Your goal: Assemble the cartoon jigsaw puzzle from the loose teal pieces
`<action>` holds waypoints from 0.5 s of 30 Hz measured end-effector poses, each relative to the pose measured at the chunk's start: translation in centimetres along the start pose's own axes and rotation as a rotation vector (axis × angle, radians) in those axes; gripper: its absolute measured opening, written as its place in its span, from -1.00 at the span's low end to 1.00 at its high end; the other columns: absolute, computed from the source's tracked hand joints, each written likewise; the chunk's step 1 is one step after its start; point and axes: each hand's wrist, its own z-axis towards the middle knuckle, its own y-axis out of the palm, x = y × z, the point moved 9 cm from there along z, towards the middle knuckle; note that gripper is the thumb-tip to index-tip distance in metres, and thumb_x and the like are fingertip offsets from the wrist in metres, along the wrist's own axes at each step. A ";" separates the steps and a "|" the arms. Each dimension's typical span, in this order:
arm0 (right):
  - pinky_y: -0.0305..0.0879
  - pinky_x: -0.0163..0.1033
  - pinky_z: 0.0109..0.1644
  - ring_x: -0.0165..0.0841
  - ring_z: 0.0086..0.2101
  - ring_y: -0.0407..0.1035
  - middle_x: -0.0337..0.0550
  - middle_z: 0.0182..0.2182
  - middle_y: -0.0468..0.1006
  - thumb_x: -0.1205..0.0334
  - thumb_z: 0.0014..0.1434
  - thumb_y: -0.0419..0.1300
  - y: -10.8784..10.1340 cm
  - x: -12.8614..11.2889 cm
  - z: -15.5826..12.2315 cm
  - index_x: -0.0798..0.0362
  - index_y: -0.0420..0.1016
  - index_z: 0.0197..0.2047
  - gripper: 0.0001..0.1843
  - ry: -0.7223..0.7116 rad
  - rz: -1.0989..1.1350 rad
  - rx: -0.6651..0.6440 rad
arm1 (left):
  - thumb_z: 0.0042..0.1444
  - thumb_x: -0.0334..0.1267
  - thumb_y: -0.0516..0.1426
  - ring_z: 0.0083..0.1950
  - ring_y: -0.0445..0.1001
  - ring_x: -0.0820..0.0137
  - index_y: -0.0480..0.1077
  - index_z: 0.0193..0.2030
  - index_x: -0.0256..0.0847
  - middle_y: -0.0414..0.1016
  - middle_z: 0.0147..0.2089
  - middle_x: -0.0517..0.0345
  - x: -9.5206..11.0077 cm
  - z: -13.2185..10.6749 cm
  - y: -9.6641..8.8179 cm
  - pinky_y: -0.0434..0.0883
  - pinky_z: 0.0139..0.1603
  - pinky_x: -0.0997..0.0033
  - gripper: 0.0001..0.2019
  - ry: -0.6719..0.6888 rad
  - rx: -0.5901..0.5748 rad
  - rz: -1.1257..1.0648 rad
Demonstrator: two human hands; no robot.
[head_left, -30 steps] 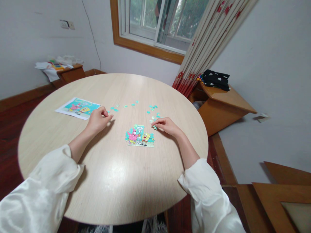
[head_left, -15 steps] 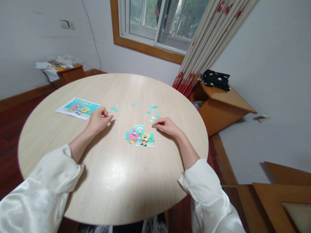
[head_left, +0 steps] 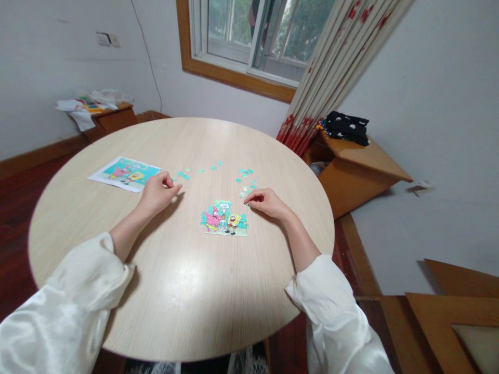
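Observation:
A partly assembled jigsaw puzzle [head_left: 223, 221] lies flat on the round table, showing a pink starfish, a pale teal figure and a yellow sponge character. To its upper right, my right hand [head_left: 268, 202] has thumb and fingertips pinched together on a small puzzle piece [head_left: 247, 204], mostly hidden by the fingers. My left hand [head_left: 159, 193] rests on its side with fingers curled and the thumb held apart; nothing shows in it. Next to that hand lies a printed reference picture [head_left: 127, 173] of the same scene. Loose teal pieces [head_left: 245, 172] lie beyond my right hand.
More loose pieces [head_left: 183, 175] are scattered past my left hand and along the middle of the round table [head_left: 171, 301]. A wooden cabinet [head_left: 362, 171] with a black patterned cloth [head_left: 346, 128] stands at right, beside the curtain [head_left: 331, 62].
The fingertips of my right hand have shifted very slightly over the piece, so less of it shows. My left hand, the puzzle and the loose pieces stay in place.

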 end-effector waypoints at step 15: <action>0.22 -0.28 -0.31 -0.45 -0.44 0.30 -0.18 -0.44 0.50 0.37 -0.08 0.15 -0.3 0.0 0.1 0.15 0.54 -0.43 -0.86 -0.038 -0.062 0.064 | -0.17 -0.25 0.18 -0.54 0.22 0.45 0.12 -0.65 -0.15 0.21 -0.64 0.32 -0.4 0.1 0.0 0.16 -0.46 0.45 -0.74 0.007 0.001 -0.025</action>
